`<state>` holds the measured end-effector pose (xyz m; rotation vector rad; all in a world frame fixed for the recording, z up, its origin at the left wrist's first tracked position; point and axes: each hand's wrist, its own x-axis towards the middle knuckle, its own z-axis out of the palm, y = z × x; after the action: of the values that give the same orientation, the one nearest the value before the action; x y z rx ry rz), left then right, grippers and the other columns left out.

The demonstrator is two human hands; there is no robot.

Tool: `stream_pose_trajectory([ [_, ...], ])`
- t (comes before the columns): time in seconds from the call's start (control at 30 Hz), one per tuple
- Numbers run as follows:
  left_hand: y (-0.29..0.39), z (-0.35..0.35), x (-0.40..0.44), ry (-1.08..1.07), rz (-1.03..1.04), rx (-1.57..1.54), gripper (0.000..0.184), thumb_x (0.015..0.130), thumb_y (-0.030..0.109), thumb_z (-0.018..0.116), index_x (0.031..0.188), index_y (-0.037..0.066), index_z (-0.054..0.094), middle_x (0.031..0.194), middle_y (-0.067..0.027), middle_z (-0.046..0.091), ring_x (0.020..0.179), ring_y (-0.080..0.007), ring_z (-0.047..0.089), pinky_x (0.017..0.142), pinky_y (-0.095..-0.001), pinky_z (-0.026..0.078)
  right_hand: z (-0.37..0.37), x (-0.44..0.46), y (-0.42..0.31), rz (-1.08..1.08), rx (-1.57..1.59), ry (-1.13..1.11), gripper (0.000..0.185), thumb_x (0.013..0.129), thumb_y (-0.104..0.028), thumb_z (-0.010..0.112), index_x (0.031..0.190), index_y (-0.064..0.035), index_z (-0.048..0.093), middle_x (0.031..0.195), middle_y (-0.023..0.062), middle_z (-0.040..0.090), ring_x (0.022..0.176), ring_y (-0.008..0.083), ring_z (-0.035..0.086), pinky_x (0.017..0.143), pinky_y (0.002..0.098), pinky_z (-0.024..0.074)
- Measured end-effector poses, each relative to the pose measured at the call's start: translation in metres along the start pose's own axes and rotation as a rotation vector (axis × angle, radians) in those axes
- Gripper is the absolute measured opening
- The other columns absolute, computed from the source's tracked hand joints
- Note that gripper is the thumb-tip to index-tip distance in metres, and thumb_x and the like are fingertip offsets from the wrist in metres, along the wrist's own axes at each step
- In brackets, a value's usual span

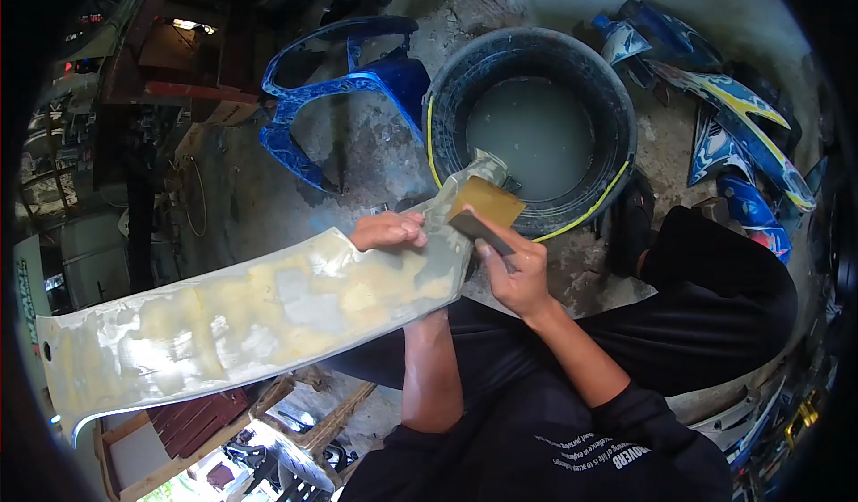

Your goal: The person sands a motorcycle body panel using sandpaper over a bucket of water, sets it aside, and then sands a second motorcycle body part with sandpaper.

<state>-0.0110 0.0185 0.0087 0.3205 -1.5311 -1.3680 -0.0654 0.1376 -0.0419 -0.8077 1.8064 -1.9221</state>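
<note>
A long, curved panel (259,314), patched in cream and grey and wet-looking, lies across my lap, its narrow end over the rim of a black bucket (527,46). My left hand (391,232) comes from beneath the panel and curls over its upper edge; the forearm is partly hidden by it. In my right hand (518,274) is a folded sheet of sandpaper (490,205), brownish yellow on one face and grey on the other, pinched between thumb and fingers above the panel's narrow part. Cloudy water (531,135) is inside the bucket.
A blue frame-like part (393,82) rests on the floor left of the bucket. Blue, white and yellow fairing pieces (751,126) lie at the right. My bent leg (715,305) is right of my hands. A wooden frame (179,453) is at the lower left.
</note>
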Motion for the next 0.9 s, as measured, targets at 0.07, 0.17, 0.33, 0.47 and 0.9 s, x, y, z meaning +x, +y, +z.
stream_pose_trajectory([
  [0.07,0.001,0.000,0.000,0.014,-0.017,-0.016,0.028,0.096,0.033,0.058,0.104,0.007,0.054,0.091,-0.0055,0.056,0.080,-0.0139,0.057,0.089,-0.0377,0.050,0.000,0.003,0.007,0.069,-0.019,0.026,0.033,0.090,0.002,0.062,0.122,0.0049,0.066,0.127,0.0170,0.066,0.114,0.0267,0.067,0.095,0.0325,0.0521],
  [0.17,0.001,0.001,0.002,-0.002,-0.006,-0.024,0.026,0.097,0.032,0.058,0.103,0.007,0.054,0.091,-0.0054,0.056,0.079,-0.0139,0.057,0.088,-0.0373,0.050,-0.002,0.001,-0.003,0.014,-0.015,0.034,0.028,0.091,0.000,0.063,0.117,0.0082,0.067,0.125,0.0173,0.068,0.108,0.0261,0.070,0.090,0.0315,0.0543],
  [0.33,0.000,-0.001,0.001,-0.001,-0.019,-0.025,0.024,0.097,0.030,0.058,0.101,0.007,0.053,0.089,-0.0047,0.055,0.078,-0.0134,0.056,0.088,-0.0374,0.049,0.001,0.000,0.004,-0.069,-0.085,0.081,0.020,0.090,-0.001,0.064,0.105,0.0101,0.070,0.120,0.0182,0.070,0.101,0.0295,0.072,0.084,0.0314,0.0560],
  [0.47,0.000,-0.001,0.003,-0.027,-0.001,-0.031,0.022,0.097,0.029,0.057,0.101,0.007,0.053,0.088,-0.0047,0.054,0.077,-0.0134,0.056,0.087,-0.0375,0.049,-0.003,0.006,0.008,0.052,-0.100,0.158,0.015,0.091,-0.002,0.064,0.099,0.0083,0.072,0.111,0.0202,0.072,0.095,0.0273,0.073,0.080,0.0315,0.0561],
  [0.9,-0.005,-0.003,0.002,-0.078,-0.005,-0.092,0.021,0.098,0.028,0.058,0.101,0.008,0.052,0.087,-0.0043,0.054,0.077,-0.0136,0.055,0.088,-0.0374,0.048,-0.001,-0.001,0.000,-0.058,-0.048,0.150,0.014,0.086,0.002,0.067,0.097,0.0089,0.071,0.107,0.0194,0.073,0.091,0.0277,0.073,0.078,0.0311,0.0556],
])
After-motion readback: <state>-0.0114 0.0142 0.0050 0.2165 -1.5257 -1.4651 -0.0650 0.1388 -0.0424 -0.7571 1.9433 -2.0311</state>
